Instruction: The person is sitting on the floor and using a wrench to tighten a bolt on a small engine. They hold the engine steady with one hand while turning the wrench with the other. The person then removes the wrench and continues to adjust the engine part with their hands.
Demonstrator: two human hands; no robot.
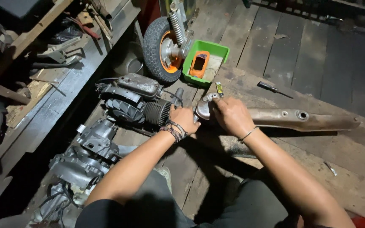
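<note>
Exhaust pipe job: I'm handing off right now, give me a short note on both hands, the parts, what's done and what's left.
Left hand: closed at the joint between engine and exhaust pipe; what it holds is hidden.
Right hand: gripping the pipe's curved front end.
Parts: pipe lies on the wooden floor, running right. Screwdriver beyond it, green tray by the wheel.
Done: pipe end brought up to the engine.
Left: cannot tell if the joint is fastened; check it.

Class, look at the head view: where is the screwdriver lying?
The screwdriver lies on the wooden floor, upper right of centre, just beyond the rusty exhaust pipe and apart from both hands.
</note>
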